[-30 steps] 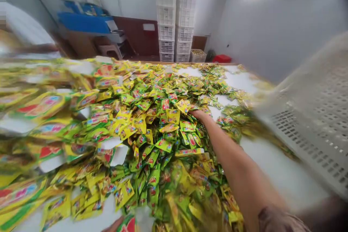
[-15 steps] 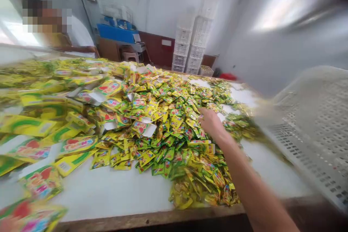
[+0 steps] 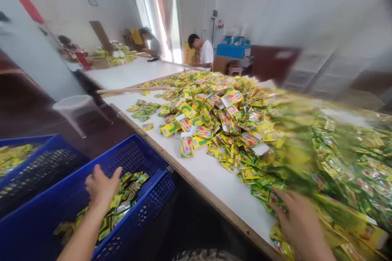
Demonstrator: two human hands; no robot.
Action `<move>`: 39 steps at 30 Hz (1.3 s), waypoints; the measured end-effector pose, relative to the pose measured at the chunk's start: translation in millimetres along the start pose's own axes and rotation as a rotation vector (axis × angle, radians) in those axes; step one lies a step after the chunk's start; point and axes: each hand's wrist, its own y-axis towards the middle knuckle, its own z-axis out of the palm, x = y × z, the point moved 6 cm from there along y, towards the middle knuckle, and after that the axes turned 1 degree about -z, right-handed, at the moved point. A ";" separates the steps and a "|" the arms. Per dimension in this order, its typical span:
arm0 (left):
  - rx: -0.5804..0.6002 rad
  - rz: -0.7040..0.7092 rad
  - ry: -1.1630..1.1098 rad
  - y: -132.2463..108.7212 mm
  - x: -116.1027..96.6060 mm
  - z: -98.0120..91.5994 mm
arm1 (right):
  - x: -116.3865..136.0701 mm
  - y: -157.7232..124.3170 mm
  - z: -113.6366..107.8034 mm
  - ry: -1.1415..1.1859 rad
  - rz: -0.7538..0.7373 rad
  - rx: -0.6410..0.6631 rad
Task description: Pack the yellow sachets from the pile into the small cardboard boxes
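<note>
We find the left hand (image 3: 102, 187), fingers spread, above a blue crate (image 3: 45, 200); the right hand (image 3: 301, 216) touches packets (image 3: 239, 161) heaped on the white table (image 3: 214, 187), grip indeterminable. A stool (image 3: 73, 105) stands beyond the crate.

Hands of the wearer: two, one left (image 3: 102, 185), one right (image 3: 301, 218). Blue plastic crates: two, one beneath the left hand (image 3: 27, 220), one at the far left edge (image 3: 45, 163). Small sealed packets (image 3: 235, 155) heaped on the near tabletop (image 3: 208, 173): well over one hundred; overlap and blur prevent an exact count. Packets inside each crate: dozens at least in the nearer one. Printed cartons (image 3: 187, 146) in the heap: more than ten, exact figure not obtainable. Stools: two, one white (image 3: 73, 105), one by the wall (image 3: 235, 70). Co-workers (image 3: 207, 52): three. Wall frames (image 3: 92, 1): one.
</note>
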 end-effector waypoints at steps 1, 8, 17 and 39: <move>-0.011 0.052 -0.021 -5.5 -20.7 14.0 | 9.9 8.2 -2.3 -0.043 0.006 0.000; 0.096 0.544 -0.141 -60.6 -207.0 97.1 | 50.4 37.5 19.2 -0.116 -0.019 0.088; 0.177 0.476 -0.040 -76.9 -225.7 125.0 | 29.1 30.3 23.7 0.102 -0.035 -0.037; 0.118 0.459 -0.018 -66.9 -249.5 132.7 | 44.8 45.7 1.4 0.375 -0.015 -0.096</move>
